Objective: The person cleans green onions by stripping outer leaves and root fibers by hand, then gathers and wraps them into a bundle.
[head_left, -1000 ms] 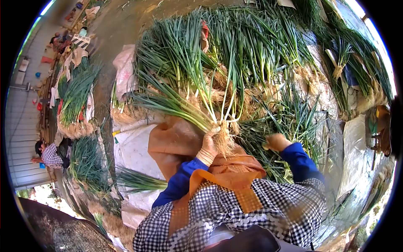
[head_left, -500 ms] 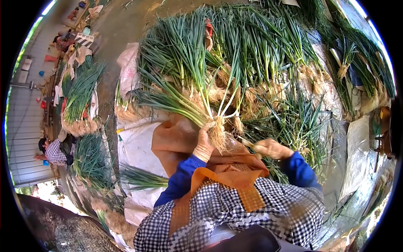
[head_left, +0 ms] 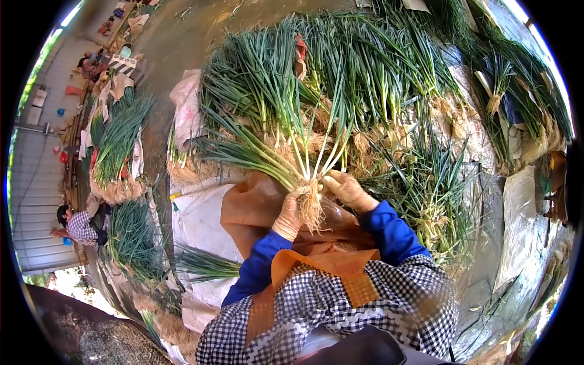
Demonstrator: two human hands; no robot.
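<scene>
A bunch of green onions (head_left: pixel 311 159) fans out in front of me, white stems gathered low and green leaves spreading away. My left hand (head_left: pixel 290 216) is closed around its root end from the left, with the pale, stringy roots hanging toward me. From the right, my right hand (head_left: pixel 348 190) reaches the bunch, its thumb and fingers pinched on the stems just above the roots. Part of those fingertips is hidden. Below the bunch, an orange-brown apron (head_left: pixel 252 210) covers my lap.
Rows of green onions (head_left: pixel 377 67) lie beyond my hands. A looser heap of leaves (head_left: pixel 420 188) is at the right. A small bunch (head_left: pixel 207 264) rests on white sacking (head_left: pixel 204 222) to the left. Another person (head_left: pixel 82 225) sits at far left near more onions.
My right hand has moved from the lower right up and left to the bunch. The slender pale piece at its fingers is no longer visible. The stems at right have drawn closer together.
</scene>
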